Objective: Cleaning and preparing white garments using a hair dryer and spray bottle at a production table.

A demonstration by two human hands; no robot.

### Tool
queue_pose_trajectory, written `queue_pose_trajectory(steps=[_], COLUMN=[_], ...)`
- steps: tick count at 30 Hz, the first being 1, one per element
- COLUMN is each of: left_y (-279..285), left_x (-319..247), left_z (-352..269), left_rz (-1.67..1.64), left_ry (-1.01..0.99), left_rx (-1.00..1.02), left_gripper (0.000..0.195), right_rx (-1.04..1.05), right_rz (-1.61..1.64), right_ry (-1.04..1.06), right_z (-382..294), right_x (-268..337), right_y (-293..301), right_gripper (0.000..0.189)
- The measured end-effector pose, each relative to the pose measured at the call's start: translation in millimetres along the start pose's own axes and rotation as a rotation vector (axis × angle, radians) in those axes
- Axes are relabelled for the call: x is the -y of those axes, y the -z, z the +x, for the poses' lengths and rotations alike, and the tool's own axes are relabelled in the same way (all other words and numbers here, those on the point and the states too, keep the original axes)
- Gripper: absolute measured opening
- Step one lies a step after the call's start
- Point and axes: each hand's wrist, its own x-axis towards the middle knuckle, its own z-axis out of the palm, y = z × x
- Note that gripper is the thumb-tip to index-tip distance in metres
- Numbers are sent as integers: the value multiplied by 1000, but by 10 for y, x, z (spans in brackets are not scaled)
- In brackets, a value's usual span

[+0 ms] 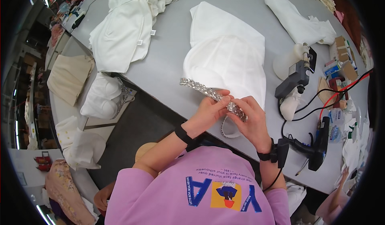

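A silver rhinestone-studded strap runs from the upper left into both of my hands. My left hand pinches it between thumb and fingers near its middle. Close beside, my right hand grips the lower right stretch, with thumb and fingertips around it. From under my right hand a pale looped end with a beaded edge hangs at the table's near edge. Just beyond my hands lies a white bodice-shaped garment with seamed panels. Its lower right part is partly hidden by my hands.
White garments are heaped at the back left; another folded white piece lies back right. On the right stand a grey spray gun with a bottle, cables and a black heat gun or dryer. A person's arm shows at lower right.
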Motion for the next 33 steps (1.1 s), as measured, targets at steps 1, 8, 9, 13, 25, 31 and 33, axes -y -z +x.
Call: queue_pose_trajectory(steps=[1, 8, 9, 13, 25, 31, 33], left_y=[13, 217, 248, 371, 30, 231, 334], left_x=[-41, -498, -560, -644, 8, -670, -909], left_z=[21, -2, 0, 29, -405, -353, -303], left_rz=[-4, 13, 3, -71, -314, -116, -236], left_ry=[-38, -233, -275, -407, 363, -215, -306], left_rx=[-26, -84, -152, -277, 98, -66, -67], left_gripper=[26, 24, 23, 26, 38, 24, 29], right_rx=[21, 95, 81, 214, 417, 545, 653], right_rz=[71, 605, 604, 691, 895, 555, 394], right_ry=[-54, -602, -597, -651, -517, -278, -291], right_z=[-13, -213, -247, -342, -213, -266, -266], right_x=[-10, -241, -277, -337, 123, -189, -411], right_y=[-3, -49, -38, 75, -59, -311, -304], right_gripper=[37, 27, 27, 18, 18, 18, 15])
